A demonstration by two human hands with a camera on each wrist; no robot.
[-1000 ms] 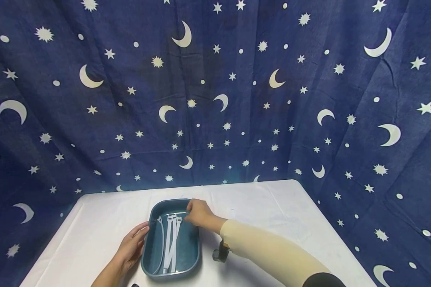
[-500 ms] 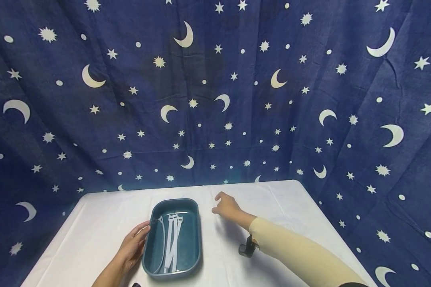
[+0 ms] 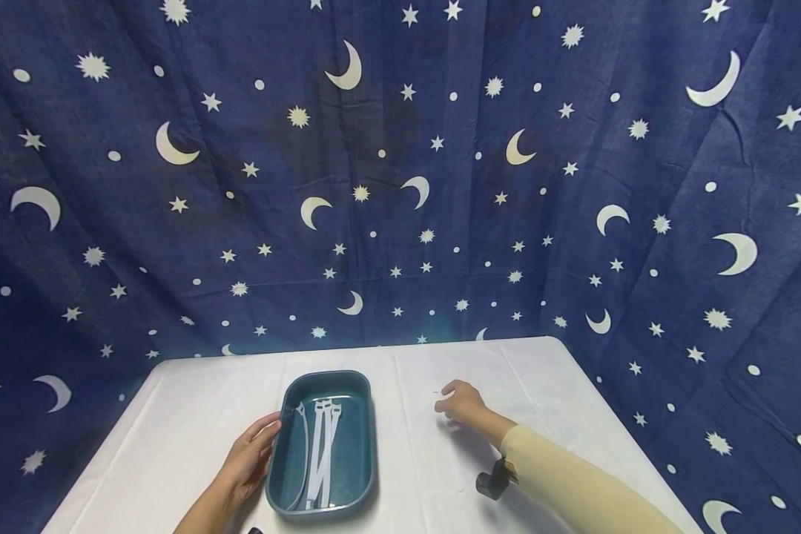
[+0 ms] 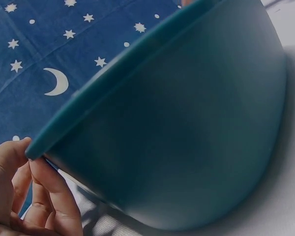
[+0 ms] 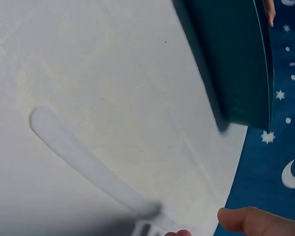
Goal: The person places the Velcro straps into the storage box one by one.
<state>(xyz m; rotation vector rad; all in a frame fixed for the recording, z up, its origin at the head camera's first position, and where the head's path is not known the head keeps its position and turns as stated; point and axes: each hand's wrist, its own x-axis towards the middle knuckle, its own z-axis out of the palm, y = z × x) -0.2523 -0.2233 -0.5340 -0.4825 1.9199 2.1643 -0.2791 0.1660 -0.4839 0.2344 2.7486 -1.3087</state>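
A dark teal tray stands on the white table. My left hand pinches its left rim between thumb and fingers. Inside the tray lie several white cable ties with slotted heads toward the far end; one is bowed along the left wall. To the tray's right, my right hand hovers low over the table with thumb and fingers apart. In the right wrist view another white cable tie lies flat on the table, its slotted end close to the thumb and fingertips.
A white cloth covers the table. Behind and to the right hangs a dark blue curtain with moons and stars. A black wrist camera hangs under the right sleeve.
My right hand has left the inside of the tray and moved right, over the table. The left hand has stayed at the tray's rim.
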